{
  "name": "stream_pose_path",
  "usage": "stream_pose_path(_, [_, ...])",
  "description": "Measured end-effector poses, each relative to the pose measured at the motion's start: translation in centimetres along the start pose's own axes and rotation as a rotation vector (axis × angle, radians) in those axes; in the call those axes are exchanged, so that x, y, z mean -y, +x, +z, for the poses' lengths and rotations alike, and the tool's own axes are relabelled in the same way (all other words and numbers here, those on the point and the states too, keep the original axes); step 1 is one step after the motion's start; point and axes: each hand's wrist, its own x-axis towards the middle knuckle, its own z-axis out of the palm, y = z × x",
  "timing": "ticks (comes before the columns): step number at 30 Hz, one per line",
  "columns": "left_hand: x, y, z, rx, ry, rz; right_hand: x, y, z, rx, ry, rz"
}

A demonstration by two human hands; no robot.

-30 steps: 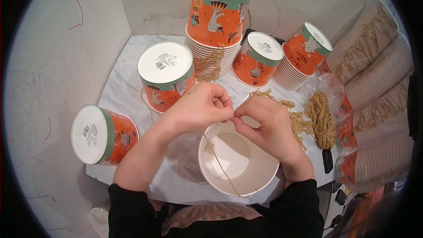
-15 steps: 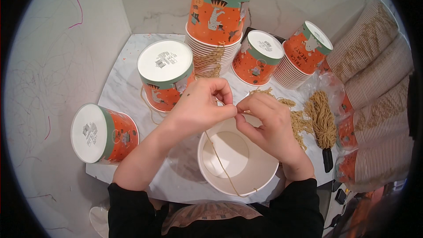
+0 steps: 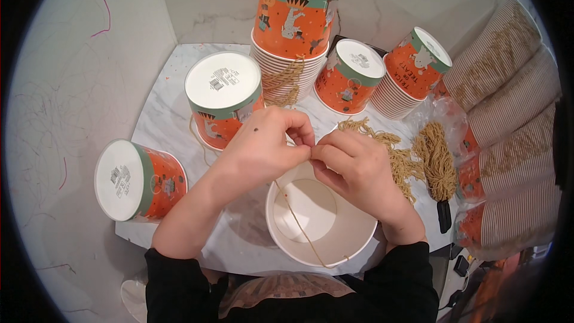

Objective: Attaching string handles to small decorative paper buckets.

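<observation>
An open white paper bucket (image 3: 353,227) stands before me with its mouth up. A thin tan cord (image 3: 297,220) runs from its near rim across the mouth toward my hands. My left hand (image 3: 263,143) pinches the cord between thumb and curled index finger above the far rim. Pressed against its fingertips is my right hand (image 3: 359,170), thumb and fingers closed on the same spot. The cord's end there is hidden by my fingers. Beyond the right hand lies a loose heap of tan cords (image 3: 403,164).
Upturned orange and green buckets stand left (image 3: 164,185), behind my left hand (image 3: 224,81) and at the back (image 3: 350,81). A tall bucket stack (image 3: 293,24) has cord on its side. A cord bundle (image 3: 435,161) and plastic-wrapped bucket stacks (image 3: 508,167) lie right.
My right hand has shifted slightly left, bringing its fingertips tighter against those of my left hand. The bucket and cord have stayed nearly in place.
</observation>
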Motion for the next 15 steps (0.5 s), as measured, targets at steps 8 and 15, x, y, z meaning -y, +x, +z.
stream_pose_path(8, [-1.2, 0.1, 1.5, -0.171, -0.15, 0.064, -0.7, 0.1, -0.3, -0.172, 0.14, 0.172])
stream_pose_path(15, [-1.0, -0.1, 2.7, -0.259, -0.377, 0.295, -0.4, 0.4, -2.3, -0.272, 0.192, 0.124])
